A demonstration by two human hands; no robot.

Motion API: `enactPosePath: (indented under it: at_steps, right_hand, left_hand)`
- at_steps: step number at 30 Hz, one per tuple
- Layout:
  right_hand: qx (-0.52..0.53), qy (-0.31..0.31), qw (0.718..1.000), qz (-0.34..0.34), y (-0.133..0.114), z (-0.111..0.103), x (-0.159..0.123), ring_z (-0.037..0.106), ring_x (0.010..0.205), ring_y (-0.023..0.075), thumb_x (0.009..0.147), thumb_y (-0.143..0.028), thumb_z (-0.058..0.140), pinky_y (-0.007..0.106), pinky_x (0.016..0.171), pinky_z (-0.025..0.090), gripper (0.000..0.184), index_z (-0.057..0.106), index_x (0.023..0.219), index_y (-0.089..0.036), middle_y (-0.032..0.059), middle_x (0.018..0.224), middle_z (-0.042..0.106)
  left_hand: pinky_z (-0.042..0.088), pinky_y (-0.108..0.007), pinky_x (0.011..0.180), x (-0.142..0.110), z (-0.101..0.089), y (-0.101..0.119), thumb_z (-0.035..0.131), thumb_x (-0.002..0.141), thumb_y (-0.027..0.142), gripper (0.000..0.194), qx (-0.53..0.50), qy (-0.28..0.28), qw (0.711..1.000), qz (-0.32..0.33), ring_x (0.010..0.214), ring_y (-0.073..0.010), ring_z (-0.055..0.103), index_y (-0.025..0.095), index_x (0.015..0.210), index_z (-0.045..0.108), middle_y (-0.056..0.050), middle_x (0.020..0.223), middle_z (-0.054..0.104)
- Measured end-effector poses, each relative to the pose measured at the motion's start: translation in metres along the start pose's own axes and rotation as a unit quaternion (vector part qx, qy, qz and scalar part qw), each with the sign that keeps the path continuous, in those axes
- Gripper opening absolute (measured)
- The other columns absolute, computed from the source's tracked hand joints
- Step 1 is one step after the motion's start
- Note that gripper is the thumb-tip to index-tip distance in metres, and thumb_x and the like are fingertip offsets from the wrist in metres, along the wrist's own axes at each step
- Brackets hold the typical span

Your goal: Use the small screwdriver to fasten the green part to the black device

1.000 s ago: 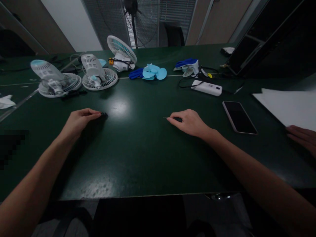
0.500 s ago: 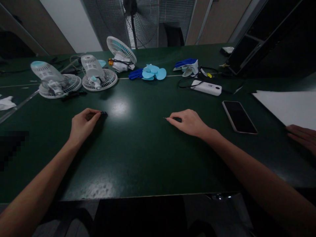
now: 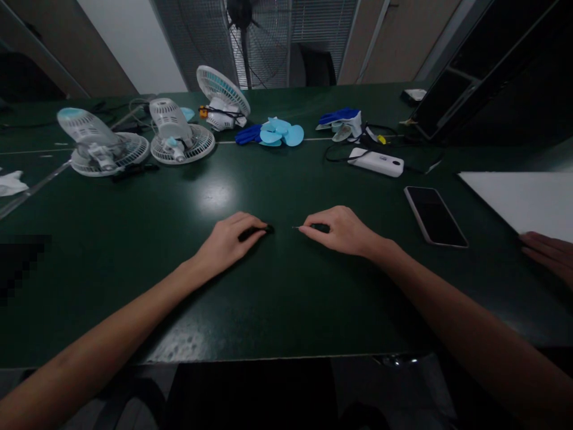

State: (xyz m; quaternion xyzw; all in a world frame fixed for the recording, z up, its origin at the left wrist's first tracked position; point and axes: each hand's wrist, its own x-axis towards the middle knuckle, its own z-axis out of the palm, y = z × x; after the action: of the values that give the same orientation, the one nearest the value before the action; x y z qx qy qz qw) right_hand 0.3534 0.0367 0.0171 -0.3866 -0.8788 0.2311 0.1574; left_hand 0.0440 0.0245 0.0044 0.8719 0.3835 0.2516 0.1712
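Observation:
My left hand point(image 3: 230, 242) pinches a small black piece point(image 3: 270, 229) between thumb and fingertips, just above or on the green table point(image 3: 268, 304). Facing it, my right hand point(image 3: 342, 230) grips a slim object with a fine, pale metal-like tip point(image 3: 295, 227) pointing left. Most of that object is hidden in the fingers, so its kind is unclear. A short gap separates the tip from the black piece.
Fans with white grilles point(image 3: 111, 155) stand and lie at the back left. Behind my hands are light-blue fan blades point(image 3: 282, 132), gloves point(image 3: 342, 119) and a white power bank-like box point(image 3: 376, 162). A phone point(image 3: 435, 216) lies right; another person's hand point(image 3: 548, 254) touches white paper point(image 3: 528, 197).
My left hand has moved right with the black piece, close to my right hand. My right hand has stayed nearly in place, its tip still pointing left.

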Motion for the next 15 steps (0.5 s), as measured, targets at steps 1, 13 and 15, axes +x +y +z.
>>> enactPosePath:
  at_steps: [1,13,15]
  right_hand:
    - [-0.003,-0.003,1.0,-0.013,-0.002,0.001,0.0,0.063,0.074,0.0149,0.105,-0.045,0.052,0.03,0.067,0.042,0.033,0.075,0.108,-0.021,0.0022,0.09,0.074]
    - [-0.036,-0.017,0.998,-0.039,-0.014,0.003,0.001,0.062,0.071,0.0148,0.103,-0.041,0.054,0.029,0.066,0.038,0.03,0.076,0.101,-0.02,0.0018,0.085,0.074]
    - [-0.044,-0.021,0.998,-0.037,-0.016,0.003,0.001,0.061,0.07,0.0148,0.104,-0.041,0.054,0.029,0.065,0.037,0.03,0.075,0.1,-0.02,0.0019,0.083,0.073]
  left_hand:
    - [0.053,-0.035,0.094,0.004,0.006,0.009,0.057,0.101,0.03,0.021,-0.017,-0.011,1.0,0.004,0.105,-0.0188,0.066,0.022,0.117,0.069,-0.005,0.113,0.072]
    - [0.053,-0.034,0.086,0.011,0.016,0.024,0.065,0.096,0.033,0.026,-0.072,-0.029,0.997,-0.027,0.1,-0.0193,0.063,0.022,0.12,0.068,-0.005,0.11,0.069]
    - [0.052,-0.036,0.089,0.012,0.016,0.023,0.064,0.097,0.032,0.021,-0.067,-0.037,0.997,-0.018,0.103,-0.02,0.062,0.022,0.114,0.07,-0.005,0.11,0.068]
